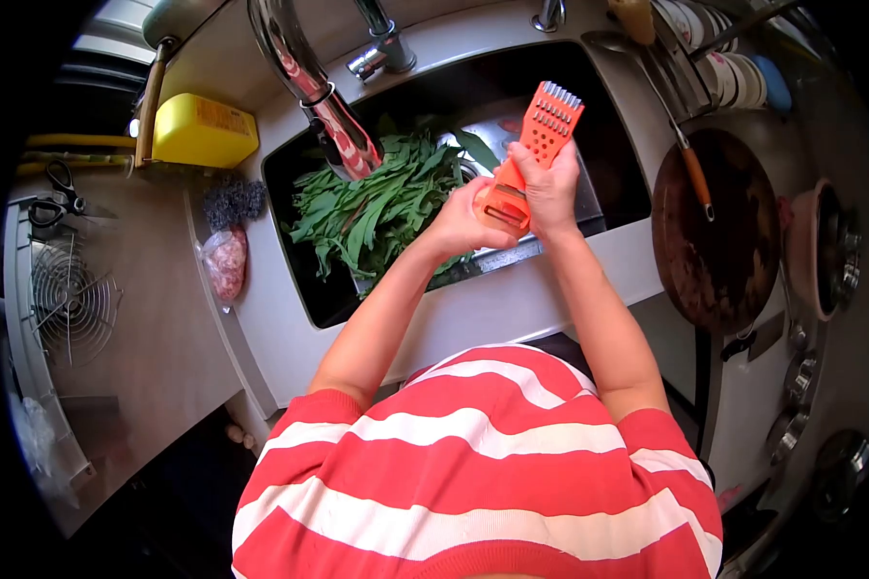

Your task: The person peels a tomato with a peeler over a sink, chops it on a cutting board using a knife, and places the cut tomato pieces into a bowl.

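An orange multi-purpose grater point(547, 121), with metal teeth at its top end and a slotted blade at the lower end, is tilted over the sink. My right hand point(550, 188) is closed around its middle, thumb on the front. Around the lower end, my left hand point(465, 220) is closed, its fingers partly hidden behind the tool. I cannot tell whether the rounded orange part under the left fingers is a separate piece. Below and to the left, a heap of long green leafy vegetables point(386, 198) fills much of the sink point(304, 299).
A chrome faucet point(304, 68) arches over the leaves. At left are a yellow container point(203, 130), a dark scouring pad point(234, 200), a bag of pink meat point(224, 262), scissors point(58, 193) and a wire rack point(72, 289). A round dark board point(714, 261) lies right.
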A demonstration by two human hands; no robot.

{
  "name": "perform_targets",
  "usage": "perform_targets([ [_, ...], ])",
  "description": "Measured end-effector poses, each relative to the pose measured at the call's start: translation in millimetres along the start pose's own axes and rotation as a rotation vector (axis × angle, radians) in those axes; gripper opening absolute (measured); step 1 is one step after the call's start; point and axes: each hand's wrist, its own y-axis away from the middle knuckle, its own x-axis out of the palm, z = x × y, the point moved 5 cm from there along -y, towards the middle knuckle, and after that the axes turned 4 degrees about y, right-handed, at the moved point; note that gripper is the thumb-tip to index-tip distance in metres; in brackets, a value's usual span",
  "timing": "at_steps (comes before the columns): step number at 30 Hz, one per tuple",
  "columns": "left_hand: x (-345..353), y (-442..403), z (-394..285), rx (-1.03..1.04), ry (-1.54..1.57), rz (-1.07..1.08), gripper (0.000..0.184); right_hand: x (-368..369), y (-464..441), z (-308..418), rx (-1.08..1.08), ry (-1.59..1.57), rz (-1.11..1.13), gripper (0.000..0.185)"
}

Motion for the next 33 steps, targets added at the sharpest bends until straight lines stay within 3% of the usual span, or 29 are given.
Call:
perform_targets([
  [4, -1, 9, -3, 0.095, 0.048, 0.151, 0.071, -25, -30, -13, -0.176, 0.302, -0.177, 0.044],
  [6, 1, 18, -14, 0.153, 0.061, 0.284, 0.07, -57, -51, -2, -0.179, 0.722, -0.357, 0.042],
  [8, -2, 21, -19, 0.131, 0.098, 0.223, 0.072, -98, -70, -33, -0.13, 0.83, -0.37, 0.041],
  [9, -6, 19, -15, 0.108, 0.118, 0.159, 0.073, -99, -70, -34, -0.18, 0.649, -0.365, 0.037],
  [12, -12, 9, 3, 0.034, 0.149, 0.037, 0.076, -41, -41, -8, 0.195, -0.058, -0.097, 0.034],
  [14, -12, 6, 10, -0.023, 0.157, 0.007, 0.077, -13, -18, 2, 0.307, -0.238, -0.002, 0.032],
  [15, -10, 6, 9, -0.119, 0.173, 0.01, 0.078, -1, -9, 5, 0.28, -0.227, 0.014, 0.032],
  [17, -9, 4, 12, -0.072, 0.209, 0.047, 0.079, 16, 1, 8, 0.195, -0.243, 0.059, 0.032],
  [21, -6, 11, 7, 0.049, 0.265, 0.147, 0.08, -7, -26, -15, 0.303, -0.112, 0.019, 0.032],
  [24, -6, 16, 8, 0.081, 0.276, 0.191, 0.082, -33, -42, -21, -0.466, 0.777, -0.274, 0.028],
  [26, -8, 24, 7, 0.13, 0.246, 0.227, 0.084, -84, -69, -72, -0.083, 0.607, -0.42, 0.033],
  [27, -9, 27, 7, 0.104, 0.27, 0.237, 0.091, -90, -67, -75, 0.209, 0.211, -0.361, 0.034],
  [28, -11, 26, 10, 0.057, 0.354, 0.209, 0.092, -86, -62, -74, 0.312, 0.016, -0.284, 0.031],
  [30, -12, 24, 17, -0.045, 0.526, 0.154, 0.093, -37, -28, -31, 0.397, -0.233, -0.031, 0.027],
  [33, -2, 22, 11, -0.054, 0.619, 0.124, 0.09, 1, 5, -17, 0.357, -0.302, -0.022, 0.028],
])
